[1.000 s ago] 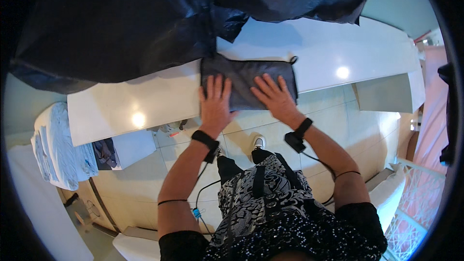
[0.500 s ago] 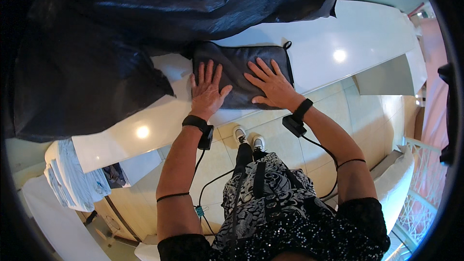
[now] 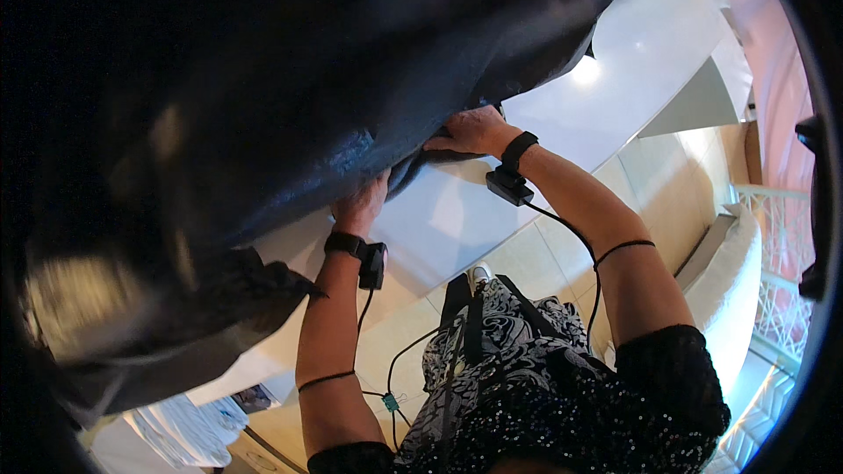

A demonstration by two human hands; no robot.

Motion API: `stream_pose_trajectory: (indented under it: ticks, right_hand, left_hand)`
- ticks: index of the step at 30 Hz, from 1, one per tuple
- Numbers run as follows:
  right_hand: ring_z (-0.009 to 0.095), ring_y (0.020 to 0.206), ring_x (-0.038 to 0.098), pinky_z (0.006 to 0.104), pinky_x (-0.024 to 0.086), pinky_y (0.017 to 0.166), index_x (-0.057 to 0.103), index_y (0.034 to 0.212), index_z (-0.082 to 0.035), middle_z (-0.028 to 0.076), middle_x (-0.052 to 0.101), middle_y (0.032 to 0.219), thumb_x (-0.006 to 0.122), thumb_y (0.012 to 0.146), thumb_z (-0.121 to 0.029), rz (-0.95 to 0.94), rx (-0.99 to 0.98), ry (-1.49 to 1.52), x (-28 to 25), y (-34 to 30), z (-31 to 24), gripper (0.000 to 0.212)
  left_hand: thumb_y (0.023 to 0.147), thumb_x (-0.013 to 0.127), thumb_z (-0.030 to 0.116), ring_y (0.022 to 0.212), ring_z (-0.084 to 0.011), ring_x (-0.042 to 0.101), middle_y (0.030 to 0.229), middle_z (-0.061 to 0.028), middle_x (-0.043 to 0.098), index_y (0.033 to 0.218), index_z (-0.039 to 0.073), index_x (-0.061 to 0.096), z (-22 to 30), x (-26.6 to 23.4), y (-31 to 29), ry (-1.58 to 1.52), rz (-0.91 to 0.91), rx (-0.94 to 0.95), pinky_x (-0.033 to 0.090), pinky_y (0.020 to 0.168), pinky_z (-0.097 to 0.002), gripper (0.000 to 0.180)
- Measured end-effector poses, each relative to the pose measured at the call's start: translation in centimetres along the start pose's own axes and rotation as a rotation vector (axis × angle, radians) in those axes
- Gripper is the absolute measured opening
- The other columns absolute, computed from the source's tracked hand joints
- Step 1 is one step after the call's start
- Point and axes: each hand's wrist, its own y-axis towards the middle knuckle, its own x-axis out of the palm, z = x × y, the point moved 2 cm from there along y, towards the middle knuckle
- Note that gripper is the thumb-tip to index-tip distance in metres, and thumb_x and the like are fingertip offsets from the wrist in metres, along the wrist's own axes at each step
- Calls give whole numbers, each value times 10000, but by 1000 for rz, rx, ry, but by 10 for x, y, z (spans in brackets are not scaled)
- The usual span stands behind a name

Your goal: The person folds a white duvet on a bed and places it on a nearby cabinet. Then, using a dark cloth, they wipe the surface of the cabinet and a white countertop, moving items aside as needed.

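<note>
A large black plastic sheet [image 3: 290, 114] hangs over the upper left and covers much of the white table [image 3: 452, 211]. Under its lower edge shows a strip of folded dark grey cloth [image 3: 406, 174]. My left hand [image 3: 360, 206] reaches beneath the sheet at the cloth's left end; its fingers are hidden. My right hand [image 3: 479, 130] is closed on the cloth's right part, thumb pointing left, the other fingertips partly covered by the sheet. Each wrist wears a black strap with a small black box.
Light blue folded cloth [image 3: 193, 428] lies at the lower left. A white padded seat [image 3: 733, 290] and a white lattice rack [image 3: 784, 298] stand on the right, below a pink curtain [image 3: 773, 44]. Cables run along both my arms.
Both hands lay flat with spread fingers on the grey cloth; now they are at its ends, partly under the sheet. The cloth has moved up under the sheet, and the view has shifted.
</note>
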Motion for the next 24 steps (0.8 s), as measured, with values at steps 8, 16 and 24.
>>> stream_pose_trajectory:
  ticks: [8, 16, 24]
  right_hand:
    - [354, 1378, 235, 456, 170, 1141, 333, 1424, -240, 118, 294, 1490, 484, 781, -731, 282, -244, 63, 36, 38, 17, 823]
    - [355, 1387, 209, 458, 165, 1139, 346, 1420, -254, 126, 280, 1495, 495, 775, -725, 443, -412, -500, 48, 44, 28, 813]
    - [359, 1266, 395, 467, 258, 1073, 477, 1325, -151, 160, 473, 1344, 467, 864, -591, 140, -256, -76, -13, 11, -32, 638]
  left_hand:
    - [935, 421, 456, 1302, -373, 357, 1449, -160, 360, 1373, 41, 409, -36, 32, -20, 218, 19, 19, 243, 1091, -431, 603]
    - [932, 444, 435, 1243, -388, 426, 1388, -144, 450, 1314, 50, 493, -14, 4, -15, -166, -64, -138, 312, 1042, -444, 544]
    - [910, 402, 520, 1310, -338, 366, 1435, -153, 387, 1377, 129, 433, 25, -27, -36, 256, -67, -328, 170, 1092, -552, 609]
